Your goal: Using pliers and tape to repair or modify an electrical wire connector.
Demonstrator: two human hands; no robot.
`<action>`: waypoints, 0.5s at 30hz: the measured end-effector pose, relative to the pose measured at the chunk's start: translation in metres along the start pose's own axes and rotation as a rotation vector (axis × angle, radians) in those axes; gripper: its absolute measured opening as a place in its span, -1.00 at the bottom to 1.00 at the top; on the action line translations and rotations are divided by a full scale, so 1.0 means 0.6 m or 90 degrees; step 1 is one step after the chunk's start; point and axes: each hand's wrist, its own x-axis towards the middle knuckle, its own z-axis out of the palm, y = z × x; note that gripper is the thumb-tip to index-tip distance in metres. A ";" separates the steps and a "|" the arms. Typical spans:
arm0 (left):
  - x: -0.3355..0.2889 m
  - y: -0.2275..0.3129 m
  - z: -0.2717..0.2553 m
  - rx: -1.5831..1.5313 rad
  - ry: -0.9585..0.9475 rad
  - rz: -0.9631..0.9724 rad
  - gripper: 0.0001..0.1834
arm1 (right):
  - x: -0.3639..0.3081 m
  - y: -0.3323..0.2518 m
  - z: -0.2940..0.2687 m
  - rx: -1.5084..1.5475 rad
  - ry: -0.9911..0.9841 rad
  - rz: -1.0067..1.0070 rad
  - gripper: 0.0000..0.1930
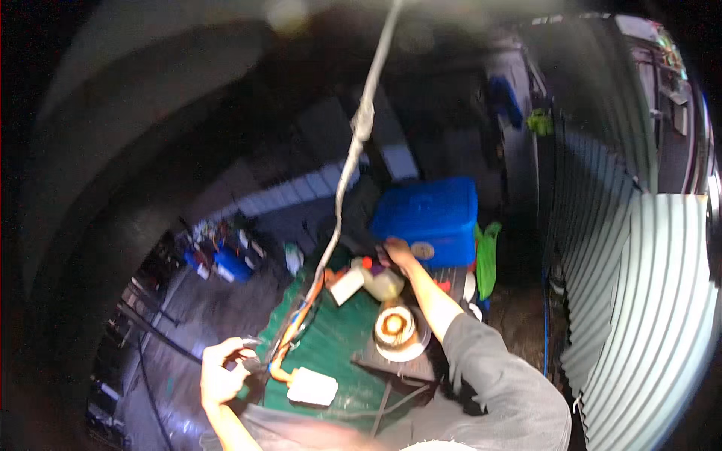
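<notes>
My left hand [222, 373] is curled at the left edge of the green-covered table [350, 361], thumb and fingers closed around something thin and dark that I cannot make out. Stretched to the far side, my right hand [395, 253] is beside the blue lidded box [427, 218]; shadow and blur hide its fingertips. Just below that hand lies a pale bottle with a red cap [383, 285], next to a white carton [347, 286]. A round, ring-shaped thing with a bright centre [395, 332] sits under my right forearm. Nearer me is a white block [312, 386] joined to an orange cord [281, 361].
A pale cable [352, 159] hangs from above down to the table. Right of the blue box is a bright green bag [487, 263]. A corrugated metal wall [647, 316] runs along the right. Blue and mixed items [229, 263] lie on the floor at left.
</notes>
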 end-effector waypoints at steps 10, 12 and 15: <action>-0.001 0.066 0.007 -0.171 -0.176 0.195 -0.63 | -0.216 -0.291 -0.017 0.050 0.285 -0.257 -0.83; 0.016 0.092 0.013 -0.165 -0.186 0.255 -0.63 | -0.242 -0.334 -0.043 0.116 0.292 -0.459 -0.88; 0.025 0.098 0.009 -0.145 -0.158 0.328 -0.60 | -0.451 -0.485 0.082 0.013 0.430 -0.890 -0.91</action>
